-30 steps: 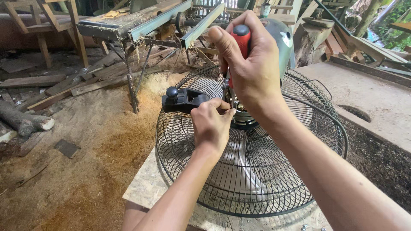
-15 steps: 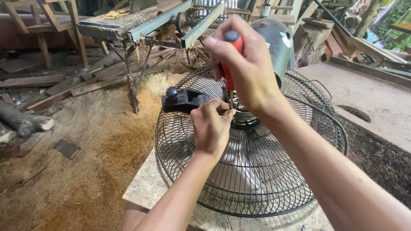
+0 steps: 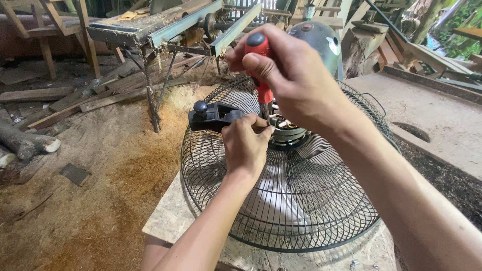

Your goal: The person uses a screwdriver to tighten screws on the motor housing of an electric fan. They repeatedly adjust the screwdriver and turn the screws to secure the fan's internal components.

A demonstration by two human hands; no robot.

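Since the earlier frame, the right hand (image 3: pixel 296 83) has shifted slightly on the screwdriver (image 3: pixel 260 60), its grip clenched round the red handle with the shaft pointing down into the motor hub (image 3: pixel 288 134). Left hand (image 3: pixel 247 145) has stayed at the hub, fingers pinched beside the shaft; what they grasp I cannot tell. Both work over the fan cage (image 3: pixel 301 200), which lies on the bench (image 3: pixel 170 216). Sawdust (image 3: pixel 100 200) covers the floor to the left.

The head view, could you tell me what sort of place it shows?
Probably an open-sided woodworking shed: sawdust covers the floor, a saw bench stands behind, and offcut planks lie about.
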